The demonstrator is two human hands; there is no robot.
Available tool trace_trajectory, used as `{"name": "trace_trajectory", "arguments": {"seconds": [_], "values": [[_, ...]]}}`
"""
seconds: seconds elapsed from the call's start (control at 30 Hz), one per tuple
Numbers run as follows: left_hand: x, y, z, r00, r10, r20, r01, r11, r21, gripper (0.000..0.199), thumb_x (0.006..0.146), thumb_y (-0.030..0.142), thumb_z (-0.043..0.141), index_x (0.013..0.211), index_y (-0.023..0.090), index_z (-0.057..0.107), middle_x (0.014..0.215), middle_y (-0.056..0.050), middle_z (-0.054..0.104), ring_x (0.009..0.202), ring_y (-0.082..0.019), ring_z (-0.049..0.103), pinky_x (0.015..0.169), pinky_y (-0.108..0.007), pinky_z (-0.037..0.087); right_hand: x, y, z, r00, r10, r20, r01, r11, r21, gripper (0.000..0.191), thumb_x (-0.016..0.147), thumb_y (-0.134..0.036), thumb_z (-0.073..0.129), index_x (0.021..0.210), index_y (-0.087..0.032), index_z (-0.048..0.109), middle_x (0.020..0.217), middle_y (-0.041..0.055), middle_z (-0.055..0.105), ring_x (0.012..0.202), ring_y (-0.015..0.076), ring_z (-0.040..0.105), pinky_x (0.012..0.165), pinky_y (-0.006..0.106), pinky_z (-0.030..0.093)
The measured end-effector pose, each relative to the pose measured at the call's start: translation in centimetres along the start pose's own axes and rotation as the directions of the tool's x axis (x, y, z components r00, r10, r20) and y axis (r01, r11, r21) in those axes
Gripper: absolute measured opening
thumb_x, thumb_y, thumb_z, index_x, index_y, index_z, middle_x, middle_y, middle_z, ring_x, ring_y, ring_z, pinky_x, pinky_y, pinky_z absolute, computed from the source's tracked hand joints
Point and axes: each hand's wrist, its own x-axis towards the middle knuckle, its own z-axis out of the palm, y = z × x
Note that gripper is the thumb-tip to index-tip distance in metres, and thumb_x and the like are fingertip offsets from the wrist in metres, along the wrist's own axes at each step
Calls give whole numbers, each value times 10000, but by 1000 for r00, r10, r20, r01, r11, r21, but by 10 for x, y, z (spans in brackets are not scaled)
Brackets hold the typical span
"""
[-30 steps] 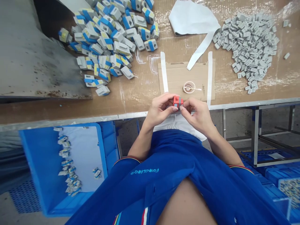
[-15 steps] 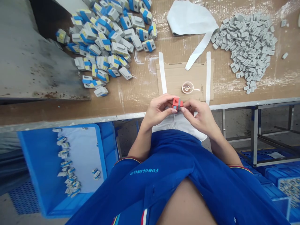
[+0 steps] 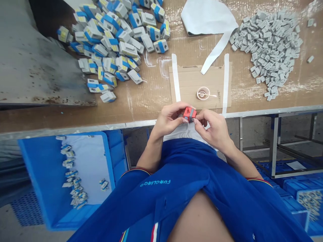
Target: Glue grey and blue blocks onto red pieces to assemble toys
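Just in front of the table edge, a small red block with a grey band (image 3: 189, 113) is held between my two hands. My left hand (image 3: 171, 117) is closed around its left side, thumb below and fingers above. From the right, my right hand (image 3: 213, 127) pinches the block's lower right edge with thumb and forefinger; whether a small piece also lies between those fingertips is hidden. Beyond the hands, a small round cup (image 3: 203, 90) with a thin white stick in it stands on a cardboard sheet (image 3: 189, 77), which has white tape strips along both sides.
Grey blocks with blue and yellow bands (image 3: 126, 48) are heaped at left, beside a stained metal box (image 3: 45, 67). Small grey pieces (image 3: 275, 50) form a pile at right. A white cloth (image 3: 207, 16) lies behind. A blue crate (image 3: 37, 174) with more blocks stands lower left.
The red block has turned and tilted slightly, moving a little left and down between my hands. My right fingers have shifted lower along its right edge. The view has shifted slightly.
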Motion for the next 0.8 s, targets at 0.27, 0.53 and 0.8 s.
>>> {"name": "trace_trajectory", "arguments": {"seconds": [0.27, 0.53, 0.8], "values": [[0, 4, 1, 1000, 4, 12, -4, 999, -43, 373, 883, 383, 922, 1225, 254, 845, 1098, -80, 854, 987, -194, 810, 900, -301, 665, -8, -1, 6, 996, -39, -76, 38, 999, -21, 135, 1001, -229, 632, 872, -271, 627, 766, 4, 714, 648, 166, 602, 651, 318, 483], [1, 1, 2, 999, 38, 14, -37, 998, -58, 393, 909, 326, 899, 1294, 299, 826, 1237, -81, 856, 1083, -217, 835, 974, -336, 691, -7, -2, 11, 974, -178, -137, 149, 969, -197, 151, 1012, -163, 605, 906, -270, 604, 783, 16, 731, 712, 188, 656, 668, 330, 491], [0, -1, 1, 999, 45, 20, -42, 994, -98, 371, 893, 316, 920, 1257, 309, 847, 1224, -52, 868, 1111, -208, 841, 1024, -309, 682, -4, 5, 18, 935, -316, -162, 276, 934, -227, 234, 962, -83, 580, 859, -275, 495, 712, -35, 638, 660, 154, 612, 606, 293, 450]]}}
